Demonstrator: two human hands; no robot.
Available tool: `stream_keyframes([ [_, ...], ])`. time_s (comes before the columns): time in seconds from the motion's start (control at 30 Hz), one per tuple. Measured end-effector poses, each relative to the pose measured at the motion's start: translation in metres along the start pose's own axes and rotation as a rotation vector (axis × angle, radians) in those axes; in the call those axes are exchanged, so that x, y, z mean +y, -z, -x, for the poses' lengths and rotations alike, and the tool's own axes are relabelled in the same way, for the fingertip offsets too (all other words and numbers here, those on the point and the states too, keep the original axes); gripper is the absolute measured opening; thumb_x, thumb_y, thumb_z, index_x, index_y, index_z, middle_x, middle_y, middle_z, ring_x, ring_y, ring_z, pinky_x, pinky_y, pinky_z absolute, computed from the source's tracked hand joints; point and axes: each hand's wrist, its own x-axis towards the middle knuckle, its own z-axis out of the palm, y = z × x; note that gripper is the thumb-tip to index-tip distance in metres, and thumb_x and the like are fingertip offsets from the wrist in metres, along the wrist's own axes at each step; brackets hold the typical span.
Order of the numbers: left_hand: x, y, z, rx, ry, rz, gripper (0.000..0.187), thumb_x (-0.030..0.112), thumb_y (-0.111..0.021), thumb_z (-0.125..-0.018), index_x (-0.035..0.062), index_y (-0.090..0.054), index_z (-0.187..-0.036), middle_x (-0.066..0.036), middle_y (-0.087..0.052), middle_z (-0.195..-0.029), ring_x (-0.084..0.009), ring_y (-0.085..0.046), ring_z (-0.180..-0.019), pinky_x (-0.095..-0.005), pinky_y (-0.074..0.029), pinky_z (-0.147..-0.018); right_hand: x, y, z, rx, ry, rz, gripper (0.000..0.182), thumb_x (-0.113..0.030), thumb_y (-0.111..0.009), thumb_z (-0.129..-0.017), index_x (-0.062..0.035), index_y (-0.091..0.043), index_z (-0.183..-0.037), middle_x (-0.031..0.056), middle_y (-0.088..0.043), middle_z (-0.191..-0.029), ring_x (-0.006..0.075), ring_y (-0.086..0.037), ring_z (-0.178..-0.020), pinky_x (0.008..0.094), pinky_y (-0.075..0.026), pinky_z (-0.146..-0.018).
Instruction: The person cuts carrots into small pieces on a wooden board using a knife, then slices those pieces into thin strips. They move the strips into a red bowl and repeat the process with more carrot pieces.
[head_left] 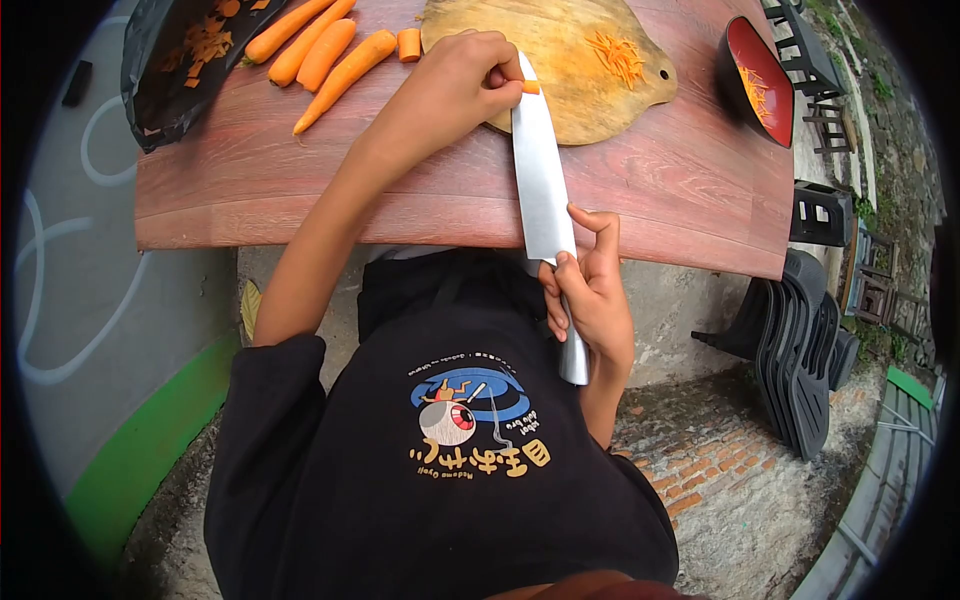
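My right hand (590, 285) is closed around the handle of a large kitchen knife (545, 185), whose broad, shiny blade points away from me over the table edge. With fingers pinched, my left hand (462, 80) reaches the blade near its tip and holds a small piece of carrot (531, 87) against the flat of the metal. Under the blade tip lies a round wooden cutting board (520, 25) with a holed handle at its right. A little heap of carrot shreds (615, 58) rests on the board's right side.
Several whole carrots (345, 75) and a cut carrot chunk (409, 45) lie left of the board. A black plastic bag (150, 75) with peelings is at the far left. A red-and-black bowl (768, 85) holds carrot shreds at right. Black stacked chairs (800, 350) stand beyond the wooden table (680, 220).
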Motion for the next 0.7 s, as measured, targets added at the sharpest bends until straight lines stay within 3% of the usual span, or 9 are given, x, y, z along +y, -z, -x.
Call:
stream_keyframes([
  [0.47, -0.001, -0.002, 0.005, 0.023, 0.049, 0.065, 0.014, 0.011, -0.072, -0.088, -0.0018, -0.067, -0.089, -0.005, -0.060, -0.082, -0.0138, -0.057, -0.075, -0.0296, -0.048, -0.070, -0.008, -0.014, -0.019, -0.023, 0.015, -0.021, 0.041, -0.005, -0.042, -0.106, -0.0149, -0.028, -0.143, 0.0056, -0.049, -0.074, 0.0062, -0.040, -0.041, 0.0225, -0.038, -0.034],
  [0.53, 0.004, 0.000, 0.008, 0.066, 0.064, -0.003, 0.013, 0.009, -0.072, -0.085, -0.0035, -0.068, -0.087, -0.012, -0.065, -0.083, -0.0241, -0.064, -0.078, -0.0360, -0.052, -0.074, -0.009, -0.017, -0.021, -0.022, 0.011, -0.039, 0.041, -0.005, -0.042, -0.106, -0.0141, -0.028, -0.143, 0.0056, -0.050, -0.075, 0.0059, -0.041, -0.041, 0.0222, -0.038, -0.034],
  [0.7, -0.006, -0.004, 0.004, 0.159, -0.028, -0.103, 0.012, 0.009, -0.071, -0.085, -0.0025, -0.068, -0.087, -0.012, -0.065, -0.085, -0.0250, -0.064, -0.078, -0.0367, -0.052, -0.075, -0.014, -0.013, -0.015, -0.008, 0.036, -0.016, 0.041, -0.004, -0.043, -0.106, -0.0116, -0.027, -0.143, 0.0053, -0.051, -0.075, 0.0060, -0.042, -0.042, 0.0228, -0.039, -0.035],
])
